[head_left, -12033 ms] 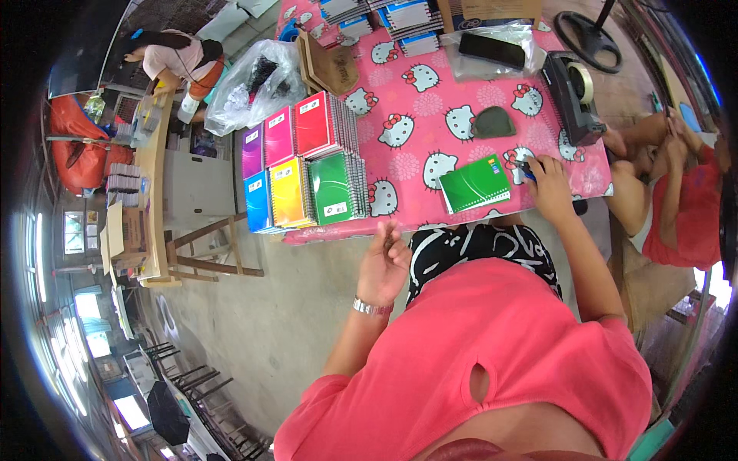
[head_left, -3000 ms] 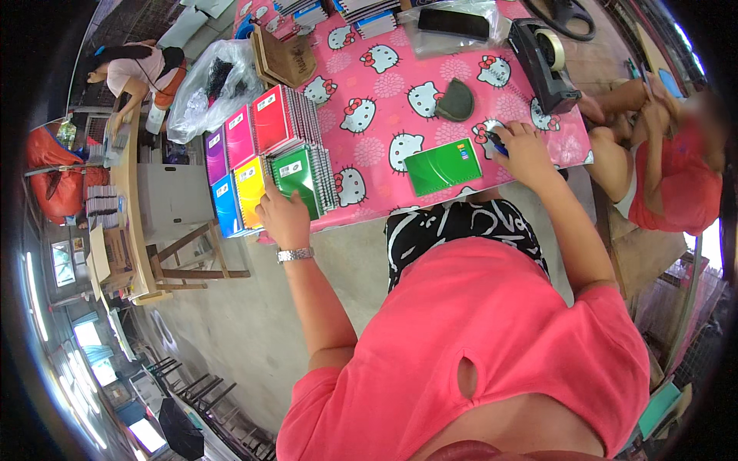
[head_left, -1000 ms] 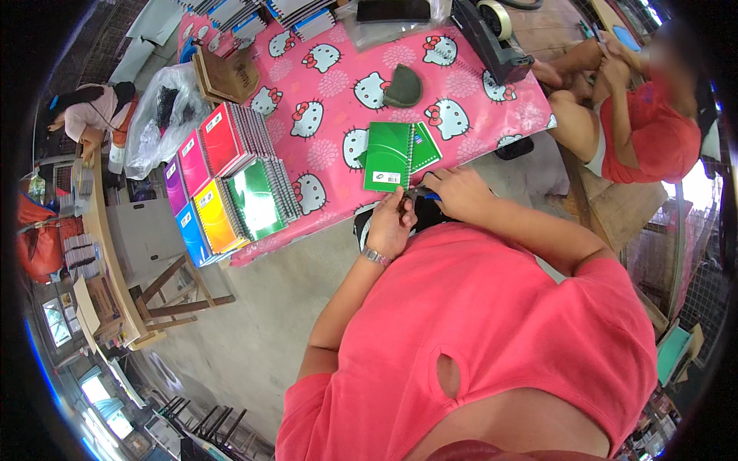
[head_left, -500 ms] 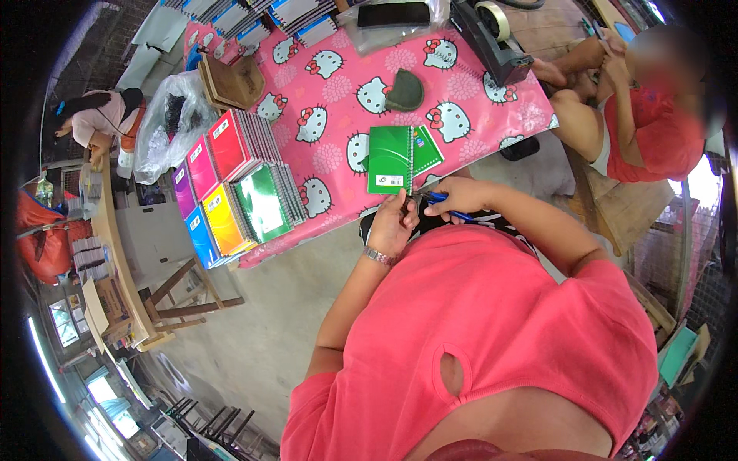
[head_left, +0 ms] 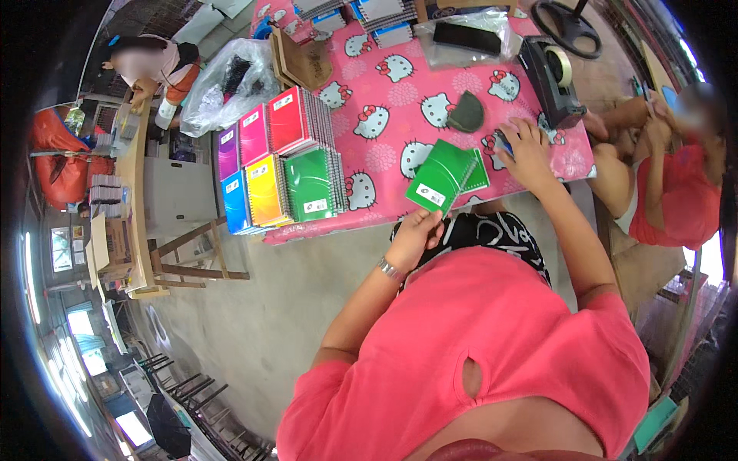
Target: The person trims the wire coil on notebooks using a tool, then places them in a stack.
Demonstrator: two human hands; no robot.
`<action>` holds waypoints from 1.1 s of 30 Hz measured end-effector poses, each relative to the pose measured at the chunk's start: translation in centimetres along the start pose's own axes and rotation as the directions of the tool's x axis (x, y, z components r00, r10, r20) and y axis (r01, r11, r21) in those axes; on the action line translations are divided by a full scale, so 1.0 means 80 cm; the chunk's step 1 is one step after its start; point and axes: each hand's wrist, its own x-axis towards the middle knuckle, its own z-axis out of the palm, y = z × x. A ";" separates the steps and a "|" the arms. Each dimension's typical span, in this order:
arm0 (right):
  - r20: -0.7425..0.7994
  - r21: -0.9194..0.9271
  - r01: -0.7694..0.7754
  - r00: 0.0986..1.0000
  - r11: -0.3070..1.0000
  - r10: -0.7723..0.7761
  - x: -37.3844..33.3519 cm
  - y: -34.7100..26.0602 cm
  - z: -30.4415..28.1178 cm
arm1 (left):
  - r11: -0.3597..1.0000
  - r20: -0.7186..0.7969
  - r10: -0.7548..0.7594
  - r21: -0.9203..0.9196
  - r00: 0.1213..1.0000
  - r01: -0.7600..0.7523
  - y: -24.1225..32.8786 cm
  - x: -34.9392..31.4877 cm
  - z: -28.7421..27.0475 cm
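A green spiral notebook (head_left: 440,175) lies tilted at the table's near edge, over another green notebook (head_left: 478,170) that shows at its right. My left hand (head_left: 419,234) pinches the upper notebook's lower corner, by the end of its wire spine. Farther right, my right hand (head_left: 529,154) is low over the table with its fingers partly spread. Blue-handled pliers (head_left: 503,143) show between its thumb and fingers; their jaws are mostly hidden. A dark green rounded pouch (head_left: 467,112) lies just left of that hand.
Stacks of coloured spiral notebooks (head_left: 278,165) stand at the table's left. A black tape dispenser (head_left: 555,84) is at the right, near a phone-like black slab (head_left: 467,38) on clear plastic. A person in red (head_left: 667,192) sits to the right; another (head_left: 150,73) is at far left.
My right hand has moved from the notebook's spine end out to the right over the table, taking the pliers along. My left hand stays on the green notebook, which has turned. The view has shifted.
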 end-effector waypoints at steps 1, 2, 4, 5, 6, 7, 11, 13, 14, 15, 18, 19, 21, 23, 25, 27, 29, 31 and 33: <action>-0.142 0.096 0.126 0.984 0.987 -0.111 0.013 -0.015 -0.004 | 0.985 0.010 -0.018 0.174 1.000 0.016 0.013 -0.011 -0.004; -0.280 0.172 0.254 0.939 0.952 -0.200 0.023 -0.034 -0.014 | 0.985 0.004 -0.011 0.174 1.000 0.010 0.027 -0.021 -0.010; -0.198 0.642 0.401 0.910 0.654 -0.364 0.046 -0.064 -0.031 | 0.665 0.073 0.000 0.745 0.997 -0.054 0.059 -0.047 -0.023; -0.115 0.726 0.396 0.875 0.562 -0.469 0.051 -0.087 -0.036 | 0.664 0.067 0.006 0.746 0.998 -0.054 0.071 -0.061 -0.030; 0.183 0.773 0.268 0.773 0.574 -0.608 0.058 -0.107 -0.047 | 0.682 0.098 0.037 0.725 0.995 -0.097 0.082 -0.076 -0.037; 0.443 0.779 0.142 0.565 0.611 -0.696 0.065 -0.132 -0.061 | 0.697 0.125 0.071 0.704 0.990 -0.139 0.093 -0.093 -0.046; 0.377 0.818 0.228 0.479 0.527 -0.793 0.076 -0.215 -0.066 | 0.763 -0.260 0.356 0.636 0.897 -0.119 0.133 -0.151 -0.079; 0.233 0.923 0.045 0.727 0.383 -0.646 0.089 -0.253 -0.053 | 0.792 -0.425 0.504 0.575 0.752 -0.206 0.139 -0.163 -0.098; 0.227 0.925 0.048 0.725 0.376 -0.650 0.092 -0.275 -0.049 | 0.789 -0.533 0.612 0.453 0.584 -0.415 0.142 -0.168 -0.106; 0.176 0.939 0.027 0.820 0.343 -0.544 0.094 -0.297 -0.046 | 0.709 -0.645 0.654 0.343 0.394 -0.616 0.144 -0.171 -0.111; 0.098 0.923 0.067 0.911 0.379 -0.400 0.091 -0.347 0.018 | 0.694 -0.706 0.618 0.285 0.345 -0.661 0.145 -0.166 -0.114; 0.246 0.893 -0.011 0.849 0.449 -0.468 0.084 -0.352 0.014 | 0.689 -0.661 0.640 0.266 0.393 -0.674 0.141 -0.166 -0.120; 0.222 0.883 0.000 0.881 0.470 -0.418 0.075 -0.346 0.013 | 0.691 -0.657 0.626 0.219 0.419 -0.689 0.141 -0.155 -0.128; 0.121 0.848 0.096 0.922 0.521 -0.367 0.074 -0.327 0.017 | 0.694 -0.636 0.611 0.145 0.470 -0.705 0.147 -0.143 -0.137; 0.183 0.903 -0.030 0.929 0.429 -0.320 0.073 -0.296 0.009 | 0.703 -0.623 0.599 0.109 0.503 -0.702 0.170 -0.118 -0.167; 0.239 0.935 -0.141 0.928 0.325 -0.285 0.069 -0.264 0.004 | 0.679 -0.595 0.604 0.034 0.531 -0.734 0.219 -0.083 -0.193; 0.214 0.946 -0.135 0.943 0.294 -0.256 0.061 -0.241 0.014 | 0.578 -0.569 0.662 -0.026 0.488 -0.815 0.291 -0.062 -0.232; 0.197 0.944 -0.110 0.944 0.312 -0.266 0.059 -0.223 0.016 | 0.500 -0.580 0.707 0.004 0.406 -0.866 0.365 -0.062 -0.263; 0.181 0.936 -0.097 0.958 0.338 -0.224 0.063 -0.189 0.014 | 0.501 -0.582 0.712 0.031 0.392 -0.865 0.398 -0.051 -0.253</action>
